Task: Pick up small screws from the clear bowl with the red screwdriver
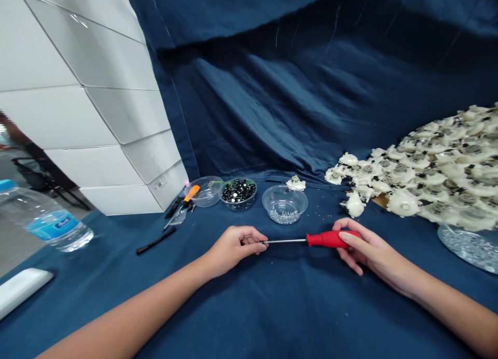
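A red-handled screwdriver (329,239) lies level in front of me, its metal shaft pointing left. My right hand (360,245) is closed around the back of its handle. At the other end, my left hand (241,245) pinches thumb and fingers together by the screwdriver's tip. Something small and dark shows between those fingers, mostly hidden, and I cannot make out what it is. Just beyond the shaft stands a clear plastic bowl (285,201) with small silvery screws in the bottom. Left of it, another clear bowl (238,194) is filled with shiny black parts.
Many cream plastic parts (404,201) are piled at the right, near a clear container (467,245). One cream part (296,183) lies at the back. An orange-handled screwdriver (191,193), clear lid (208,190), water bottle (54,224) and stacked white boxes (112,115) are on the left.
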{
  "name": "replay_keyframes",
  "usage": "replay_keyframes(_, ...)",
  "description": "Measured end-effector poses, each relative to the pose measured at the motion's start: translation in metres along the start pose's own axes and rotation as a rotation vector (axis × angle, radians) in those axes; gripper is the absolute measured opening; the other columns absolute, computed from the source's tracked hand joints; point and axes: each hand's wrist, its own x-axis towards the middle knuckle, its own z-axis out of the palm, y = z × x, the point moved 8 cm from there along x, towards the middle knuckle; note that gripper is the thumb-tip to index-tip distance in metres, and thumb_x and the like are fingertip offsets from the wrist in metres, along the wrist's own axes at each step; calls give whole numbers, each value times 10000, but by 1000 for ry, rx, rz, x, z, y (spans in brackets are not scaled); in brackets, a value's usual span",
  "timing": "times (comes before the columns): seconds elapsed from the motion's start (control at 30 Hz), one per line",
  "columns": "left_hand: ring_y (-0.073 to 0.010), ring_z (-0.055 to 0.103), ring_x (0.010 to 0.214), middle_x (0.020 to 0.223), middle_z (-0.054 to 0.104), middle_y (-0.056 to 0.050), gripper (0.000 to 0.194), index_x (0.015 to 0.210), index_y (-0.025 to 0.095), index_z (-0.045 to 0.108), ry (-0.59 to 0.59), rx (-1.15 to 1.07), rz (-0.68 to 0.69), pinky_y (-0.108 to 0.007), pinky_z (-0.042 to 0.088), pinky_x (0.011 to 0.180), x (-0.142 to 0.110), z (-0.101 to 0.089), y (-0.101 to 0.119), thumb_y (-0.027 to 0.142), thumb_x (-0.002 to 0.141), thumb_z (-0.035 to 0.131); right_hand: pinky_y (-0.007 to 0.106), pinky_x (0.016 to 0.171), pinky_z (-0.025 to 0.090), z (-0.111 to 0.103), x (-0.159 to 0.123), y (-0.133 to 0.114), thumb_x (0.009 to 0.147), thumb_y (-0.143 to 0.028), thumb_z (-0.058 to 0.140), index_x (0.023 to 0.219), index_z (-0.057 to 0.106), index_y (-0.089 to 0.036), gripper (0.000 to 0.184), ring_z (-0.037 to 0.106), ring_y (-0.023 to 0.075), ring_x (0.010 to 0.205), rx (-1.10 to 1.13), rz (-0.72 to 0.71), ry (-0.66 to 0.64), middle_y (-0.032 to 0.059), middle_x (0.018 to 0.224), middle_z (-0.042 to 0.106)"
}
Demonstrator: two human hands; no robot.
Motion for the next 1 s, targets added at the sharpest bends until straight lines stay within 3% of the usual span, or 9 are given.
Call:
replay_keyframes(0.4,-190,741,795,881,831,-66,410,1082,161,812,3,0,7,-296,531,740,1,0,-2,529,904,832,300,598,498,-3,-2,-4,998,-572,779,1371,532,-275,537,611,155,584,-99,-52,21,-21,812,700)
replay_keyframes(0.57,-187,725,778,858,817,-65,383,1074,154,810,32,-12,33,-298,538,751,0,-1,-1,491,897,847,246,410,410,3,-5,-2,1048,-707,588,1512,494,-246,661,581,171,526,106,32,18,53,830,752)
replay_keyframes(0.73,-136,594,645,779,770,-25,282,1078,187,845,102,154,138,-259,458,640,-8,-3,12,437,955,804,240,460,440,7,-5,0,1086,-655,563,1432,568,-220,556,531,152,479,248,71,15,2,612,669)
replay_keyframes(0.8,-124,548,619,780,755,-19,259,1093,198,855,128,230,201,-257,436,625,-12,-3,19,418,971,793,244,472,458,7,-5,1,1077,-644,591,1397,587,-224,528,580,161,517,282,82,23,21,676,710)
replay_keyframes(0.9,-125,551,631,804,751,-22,250,1117,209,862,139,311,277,-260,438,635,-15,-3,25,406,978,795,227,419,370,5,-6,2,1059,-685,589,1353,612,-227,544,557,140,466,224,108,61,32,729,738)
replay_keyframes(1.0,-126,566,639,840,773,-31,255,1133,216,865,125,325,282,-257,441,629,-15,-2,24,410,987,789,217,431,210,3,-6,-1,1072,-714,538,1219,664,-199,549,340,68,356,87,116,78,-46,519,573)
